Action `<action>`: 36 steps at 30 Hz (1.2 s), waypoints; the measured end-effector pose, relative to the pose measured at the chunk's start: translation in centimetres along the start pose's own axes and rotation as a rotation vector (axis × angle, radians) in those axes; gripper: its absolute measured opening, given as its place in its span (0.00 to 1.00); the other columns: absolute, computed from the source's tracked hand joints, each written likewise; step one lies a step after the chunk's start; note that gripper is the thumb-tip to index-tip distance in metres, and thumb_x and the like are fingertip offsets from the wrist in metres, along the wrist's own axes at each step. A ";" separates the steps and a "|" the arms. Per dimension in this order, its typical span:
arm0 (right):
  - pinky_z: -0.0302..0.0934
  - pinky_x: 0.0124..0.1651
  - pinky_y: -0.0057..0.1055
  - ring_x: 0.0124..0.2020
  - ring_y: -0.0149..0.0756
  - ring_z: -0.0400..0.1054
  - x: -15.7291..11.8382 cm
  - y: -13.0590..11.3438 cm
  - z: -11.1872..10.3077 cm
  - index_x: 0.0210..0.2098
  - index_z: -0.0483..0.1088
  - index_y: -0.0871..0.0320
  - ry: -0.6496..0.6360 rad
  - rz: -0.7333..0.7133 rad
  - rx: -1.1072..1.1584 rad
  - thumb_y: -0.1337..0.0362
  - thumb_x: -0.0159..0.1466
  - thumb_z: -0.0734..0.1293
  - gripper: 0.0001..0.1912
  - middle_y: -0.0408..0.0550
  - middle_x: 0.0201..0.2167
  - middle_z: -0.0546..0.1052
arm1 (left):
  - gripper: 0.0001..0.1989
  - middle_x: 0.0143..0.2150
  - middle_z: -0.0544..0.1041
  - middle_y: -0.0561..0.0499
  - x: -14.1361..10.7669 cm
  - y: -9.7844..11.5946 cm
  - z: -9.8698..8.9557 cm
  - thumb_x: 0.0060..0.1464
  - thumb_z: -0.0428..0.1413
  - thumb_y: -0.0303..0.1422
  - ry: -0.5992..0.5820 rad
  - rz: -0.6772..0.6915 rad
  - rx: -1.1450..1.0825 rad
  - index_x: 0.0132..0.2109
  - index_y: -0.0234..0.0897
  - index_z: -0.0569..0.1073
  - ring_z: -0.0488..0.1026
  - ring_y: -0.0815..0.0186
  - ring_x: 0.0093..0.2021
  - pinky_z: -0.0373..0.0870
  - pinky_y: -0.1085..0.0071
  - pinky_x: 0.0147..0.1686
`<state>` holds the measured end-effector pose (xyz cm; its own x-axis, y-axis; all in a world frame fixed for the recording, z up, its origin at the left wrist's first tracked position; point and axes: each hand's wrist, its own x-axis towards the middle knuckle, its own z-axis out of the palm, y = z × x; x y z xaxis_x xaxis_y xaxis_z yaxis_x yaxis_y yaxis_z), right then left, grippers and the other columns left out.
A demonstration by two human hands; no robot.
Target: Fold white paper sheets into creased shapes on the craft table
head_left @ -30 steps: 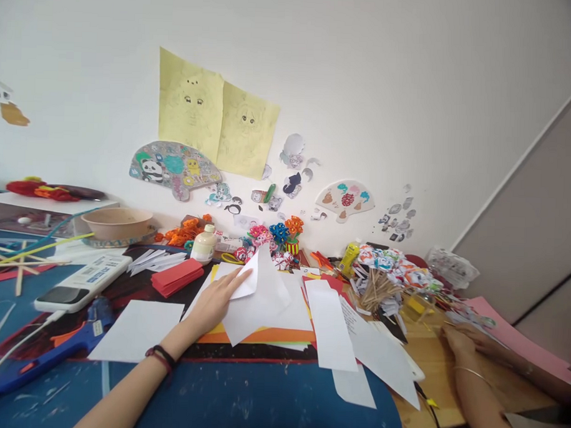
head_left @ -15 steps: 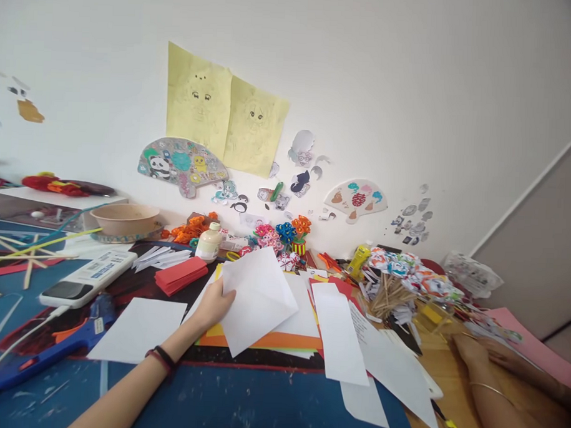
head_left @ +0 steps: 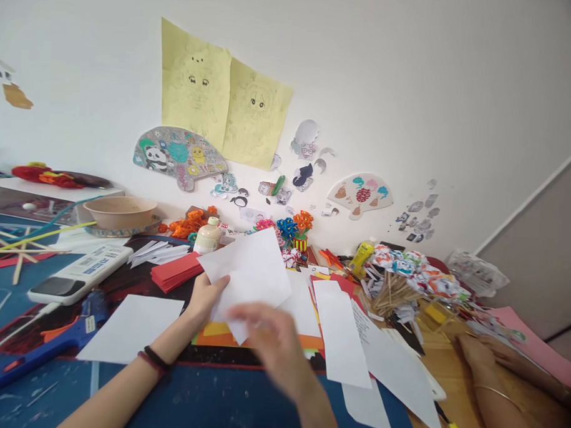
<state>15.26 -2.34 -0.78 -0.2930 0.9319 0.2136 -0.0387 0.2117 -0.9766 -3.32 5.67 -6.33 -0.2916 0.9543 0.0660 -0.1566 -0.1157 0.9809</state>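
Observation:
A white sheet of paper (head_left: 250, 272), roughly square, is raised above the desk with a faint crease. My left hand (head_left: 207, 299) grips its left edge, the thumb on the face of the sheet. My right hand (head_left: 274, 341), somewhat blurred, hovers in front of the sheet's lower part. Its fingers are loosely bent and apart, with no object seen in them; whether they touch the paper I cannot tell. Beneath the raised sheet lie orange paper (head_left: 220, 338) and more white paper (head_left: 305, 302). Another white sheet (head_left: 131, 327) lies to the left.
A blue glue gun (head_left: 70, 337) and a white power strip (head_left: 82, 272) lie left. Red paper strips (head_left: 175, 271), a glue bottle (head_left: 208, 236) and paper flowers stand behind. White sheets (head_left: 342, 334) lie right, near another person's forearms (head_left: 490, 371).
My right hand has come in from below, up to the raised sheet. My left hand has shifted the sheet slightly left and up. The view has turned a little.

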 end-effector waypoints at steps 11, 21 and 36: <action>0.65 0.49 0.40 0.48 0.46 0.70 9.2 6.9 -5.4 0.43 0.68 0.58 0.211 0.179 0.488 0.55 0.54 0.70 0.20 0.53 0.43 0.77 | 0.27 0.57 0.70 0.36 0.1 -0.6 0.3 0.50 0.59 0.40 0.091 0.056 -0.055 0.54 0.31 0.66 0.73 0.54 0.51 0.73 0.62 0.47; 0.66 0.48 0.43 0.45 0.48 0.72 10.0 9.5 -5.3 0.47 0.69 0.59 0.401 0.127 0.715 0.68 0.49 0.71 0.24 0.52 0.42 0.78 | 0.22 0.53 0.75 0.45 -0.1 0.0 0.5 0.47 0.56 0.30 -0.094 0.255 0.376 0.52 0.35 0.72 0.68 0.52 0.55 0.65 0.59 0.55; 0.63 0.52 0.45 0.49 0.48 0.70 8.6 9.6 -5.8 0.55 0.64 0.57 0.168 0.107 0.606 0.73 0.47 0.74 0.36 0.53 0.49 0.75 | 0.38 0.65 0.60 0.51 -0.8 1.3 -0.3 0.48 0.44 0.16 -0.366 0.736 1.022 0.65 0.46 0.54 0.64 0.60 0.60 0.63 0.64 0.56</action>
<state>17.94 9.48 -8.19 -0.1731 0.9826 0.0672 -0.5658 -0.0433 -0.8234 -3.58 4.68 -5.16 0.2953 0.7956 0.5289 0.7567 -0.5327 0.3789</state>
